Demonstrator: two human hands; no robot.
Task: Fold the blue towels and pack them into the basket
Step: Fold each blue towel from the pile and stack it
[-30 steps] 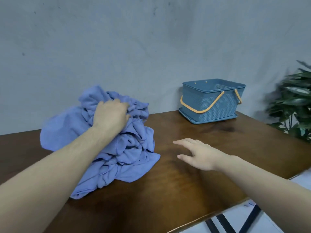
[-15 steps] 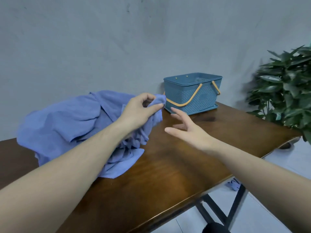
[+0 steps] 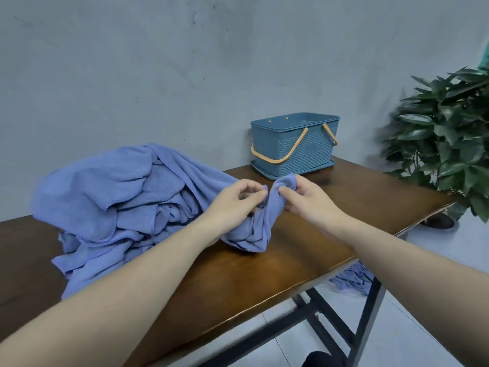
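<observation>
A crumpled heap of blue towels [image 3: 119, 197] lies on the left half of the dark wooden table [image 3: 357, 197]. One towel [image 3: 254, 229] is drawn out of the heap toward the table's middle. My left hand [image 3: 238, 200] pinches its edge between thumb and fingers. My right hand [image 3: 304, 197] pinches the bunched corner of the same towel just beside it. The blue plastic basket [image 3: 293, 147] with tan handles stands at the back of the table against the wall, beyond both hands.
A leafy green potted plant [image 3: 447, 144] stands on the floor past the table's right end. Another blue cloth [image 3: 352, 282] lies on the tiled floor under the table, beside the black metal legs [image 3: 325, 319]. A grey wall runs behind the table.
My left hand has pulled one towel out of the heap toward the middle. My right hand, open before, has come in and taken hold of the towel's corner.
</observation>
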